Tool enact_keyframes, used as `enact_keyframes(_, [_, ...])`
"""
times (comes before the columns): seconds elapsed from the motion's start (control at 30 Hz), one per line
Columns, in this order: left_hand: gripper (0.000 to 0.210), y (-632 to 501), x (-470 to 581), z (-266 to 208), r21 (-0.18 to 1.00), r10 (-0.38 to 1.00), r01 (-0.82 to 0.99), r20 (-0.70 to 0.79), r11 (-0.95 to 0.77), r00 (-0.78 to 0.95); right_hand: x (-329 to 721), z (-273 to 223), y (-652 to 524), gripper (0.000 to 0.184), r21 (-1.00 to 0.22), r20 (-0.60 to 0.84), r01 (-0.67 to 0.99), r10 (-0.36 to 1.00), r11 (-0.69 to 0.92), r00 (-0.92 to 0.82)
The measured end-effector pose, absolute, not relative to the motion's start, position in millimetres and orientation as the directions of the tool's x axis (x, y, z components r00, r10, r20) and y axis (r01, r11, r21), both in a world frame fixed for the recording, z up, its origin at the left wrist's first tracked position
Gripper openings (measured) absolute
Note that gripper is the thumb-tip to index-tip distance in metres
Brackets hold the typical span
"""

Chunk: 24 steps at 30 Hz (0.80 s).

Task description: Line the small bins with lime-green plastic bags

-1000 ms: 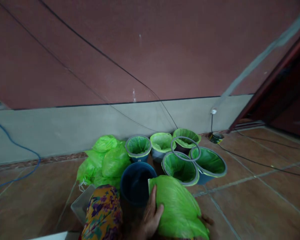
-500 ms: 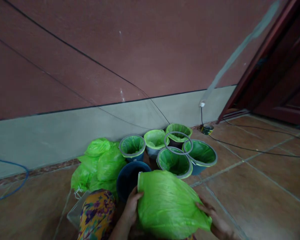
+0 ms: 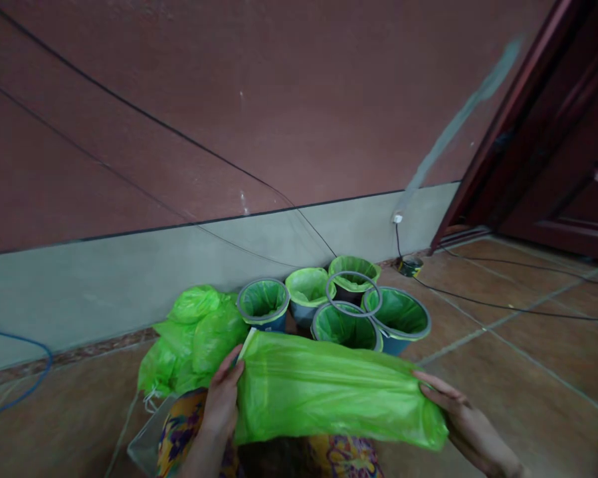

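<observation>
A bright green plastic bag (image 3: pixel 333 392) is stretched sideways in front of me, above my patterned clothing. My left hand (image 3: pixel 224 388) grips its left end, where a pale band runs along the edge. Near the other end, my right hand (image 3: pixel 446 398) pinches the bag between thumb and fingers. Just beyond the bag stand several bins lined with green bags, among them a blue bin (image 3: pixel 273 324) and a bin with a grey rim (image 3: pixel 315 332). A loose grey ring (image 3: pixel 327 289) lies across the tops of the bins.
A heap of green bags (image 3: pixel 192 338) lies left of the bins, with a clear plastic container (image 3: pixel 142 441) near my knee. A blue hose (image 3: pixel 40 385) lies far left. By the wall are a small tin (image 3: pixel 411 267) and black cables (image 3: pixel 508 307); a dark red door (image 3: pixel 563 192) stands right.
The bag has gone from puffed out to pulled flat and long between my hands. My hands have moved apart, and the bag now covers the dark blue bin seen before.
</observation>
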<state>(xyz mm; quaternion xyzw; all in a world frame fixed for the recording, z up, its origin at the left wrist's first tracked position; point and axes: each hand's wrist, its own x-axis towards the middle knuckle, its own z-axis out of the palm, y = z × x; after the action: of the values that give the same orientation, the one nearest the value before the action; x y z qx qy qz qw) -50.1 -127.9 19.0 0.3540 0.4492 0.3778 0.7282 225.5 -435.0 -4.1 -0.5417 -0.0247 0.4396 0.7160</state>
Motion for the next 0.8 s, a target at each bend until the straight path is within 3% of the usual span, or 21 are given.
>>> enact_keyframes(0.13, [0.034,-120.1,-51.9,31.3,0.892,0.909,-0.228,-0.332,0.39,0.252,226.3,3.7,-429.7,0.039,-0.857,-0.383,-0.514,0.708,-0.033,0.593])
enact_keyframes(0.33, [0.06,-117.2,-66.9,52.0,0.95,0.897,-0.158,-0.187,0.268,0.4,225.8,13.9,-421.6,0.054,-0.951,-0.279,-0.279,0.754,-0.131,0.595])
enact_keyframes(0.5, [0.061,-108.3,-80.1,65.3,0.991,0.768,0.133,-0.063,-0.029,0.638,227.6,20.1,-415.4,0.059,-0.979,-0.168,-0.011,0.783,-0.202,0.6])
enact_keyframes(0.67, [0.044,-91.6,-82.7,62.3,0.754,0.742,0.431,0.11,-0.496,0.661,236.6,17.2,-409.3,0.06,-0.922,-0.105,0.257,0.827,-0.289,0.552])
enact_keyframes(0.8, [0.025,-87.8,-81.8,57.7,0.683,0.718,0.439,0.181,-0.583,0.672,241.4,17.0,-409.1,0.029,-0.801,-0.078,0.46,0.829,-0.383,0.554])
